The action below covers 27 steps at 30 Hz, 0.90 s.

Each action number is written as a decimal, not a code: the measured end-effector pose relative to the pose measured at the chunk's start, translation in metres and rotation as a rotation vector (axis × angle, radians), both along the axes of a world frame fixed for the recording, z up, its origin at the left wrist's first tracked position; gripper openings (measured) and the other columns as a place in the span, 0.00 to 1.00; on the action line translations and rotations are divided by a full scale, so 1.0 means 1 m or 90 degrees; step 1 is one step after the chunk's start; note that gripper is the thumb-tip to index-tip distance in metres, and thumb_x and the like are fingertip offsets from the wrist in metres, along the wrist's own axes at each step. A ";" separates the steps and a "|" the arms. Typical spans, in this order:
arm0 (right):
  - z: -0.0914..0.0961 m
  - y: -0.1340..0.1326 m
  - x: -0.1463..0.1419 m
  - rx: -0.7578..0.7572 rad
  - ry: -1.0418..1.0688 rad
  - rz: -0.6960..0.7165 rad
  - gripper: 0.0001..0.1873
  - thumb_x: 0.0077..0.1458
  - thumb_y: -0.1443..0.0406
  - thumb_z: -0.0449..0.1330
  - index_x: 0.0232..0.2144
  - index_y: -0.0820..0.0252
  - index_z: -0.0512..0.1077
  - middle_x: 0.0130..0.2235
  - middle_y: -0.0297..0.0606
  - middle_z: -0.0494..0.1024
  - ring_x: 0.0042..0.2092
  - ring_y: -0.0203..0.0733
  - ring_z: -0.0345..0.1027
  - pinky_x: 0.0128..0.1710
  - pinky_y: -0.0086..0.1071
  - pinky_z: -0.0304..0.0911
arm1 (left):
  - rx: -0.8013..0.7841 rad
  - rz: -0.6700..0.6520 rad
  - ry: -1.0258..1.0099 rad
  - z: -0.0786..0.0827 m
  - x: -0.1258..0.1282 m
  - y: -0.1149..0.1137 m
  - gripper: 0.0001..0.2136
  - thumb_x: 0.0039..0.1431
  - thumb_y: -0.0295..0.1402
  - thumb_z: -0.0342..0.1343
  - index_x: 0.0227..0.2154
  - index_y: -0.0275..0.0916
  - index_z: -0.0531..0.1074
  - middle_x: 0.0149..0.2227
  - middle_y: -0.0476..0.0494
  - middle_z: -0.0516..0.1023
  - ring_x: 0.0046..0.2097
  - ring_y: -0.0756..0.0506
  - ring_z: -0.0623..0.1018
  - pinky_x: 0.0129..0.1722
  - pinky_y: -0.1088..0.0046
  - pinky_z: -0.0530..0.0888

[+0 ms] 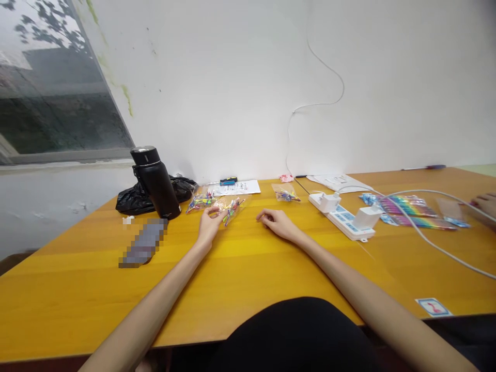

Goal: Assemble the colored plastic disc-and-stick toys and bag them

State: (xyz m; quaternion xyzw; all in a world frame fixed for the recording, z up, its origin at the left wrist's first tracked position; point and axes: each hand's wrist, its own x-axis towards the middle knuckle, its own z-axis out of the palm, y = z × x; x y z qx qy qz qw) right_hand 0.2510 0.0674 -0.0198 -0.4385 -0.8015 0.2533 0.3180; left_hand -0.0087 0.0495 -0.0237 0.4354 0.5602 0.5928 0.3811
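Observation:
My left hand (210, 222) rests on the yellow wooden table (240, 268), its fingers pinching the edge of a small clear bag of colourful pieces (233, 207). A second such bag (201, 199) lies just behind it, beside a black flask (155, 182). My right hand (276, 222) lies on the table to the right, fingers curled loosely, holding nothing that I can see. A third clear bag (285, 193) lies further back, beyond the right hand.
A black plastic bag (134, 199) sits behind the flask. A blurred object (144, 243) lies at left. A white power strip (343, 214) with chargers and cables, rainbow packets (411, 212), papers (237, 187) and a screwdriver (228, 181) are at the back. Another person's hand (486, 202) shows at far right.

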 end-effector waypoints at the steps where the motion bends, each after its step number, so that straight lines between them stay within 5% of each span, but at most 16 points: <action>1: 0.000 0.001 0.001 -0.005 0.015 -0.012 0.14 0.60 0.65 0.52 0.40 0.60 0.77 0.29 0.35 0.77 0.30 0.38 0.68 0.32 0.29 0.59 | -0.008 0.019 0.024 0.000 -0.001 0.000 0.26 0.45 0.43 0.70 0.43 0.39 0.67 0.43 0.40 0.77 0.48 0.40 0.79 0.50 0.62 0.74; 7: 0.000 0.006 0.003 0.007 0.053 -0.073 0.13 0.60 0.65 0.53 0.39 0.61 0.77 0.30 0.36 0.78 0.33 0.40 0.71 0.37 0.32 0.62 | 0.002 0.027 0.136 0.002 -0.004 -0.004 0.27 0.43 0.40 0.70 0.42 0.42 0.62 0.44 0.44 0.74 0.44 0.42 0.77 0.46 0.64 0.73; 14: -0.007 0.016 0.007 -0.002 0.097 -0.111 0.11 0.60 0.64 0.57 0.42 0.61 0.76 0.47 0.44 0.80 0.46 0.44 0.72 0.52 0.39 0.65 | 0.083 -0.219 0.043 0.006 0.000 -0.006 0.17 0.46 0.33 0.66 0.38 0.41 0.68 0.49 0.41 0.78 0.57 0.39 0.74 0.56 0.61 0.71; 22: 0.012 0.007 0.015 -0.119 0.110 0.173 0.24 0.61 0.50 0.59 0.51 0.58 0.76 0.52 0.41 0.79 0.50 0.48 0.72 0.53 0.39 0.65 | 0.097 -0.323 -0.054 0.018 0.001 -0.012 0.23 0.49 0.37 0.69 0.47 0.40 0.70 0.58 0.36 0.75 0.60 0.37 0.74 0.55 0.58 0.74; 27: 0.016 0.005 0.018 -0.155 0.076 0.207 0.31 0.55 0.49 0.65 0.56 0.59 0.73 0.48 0.40 0.78 0.46 0.46 0.70 0.47 0.36 0.64 | 0.127 -0.346 -0.050 0.023 0.000 -0.013 0.21 0.52 0.38 0.67 0.48 0.42 0.73 0.58 0.38 0.76 0.63 0.36 0.71 0.55 0.60 0.74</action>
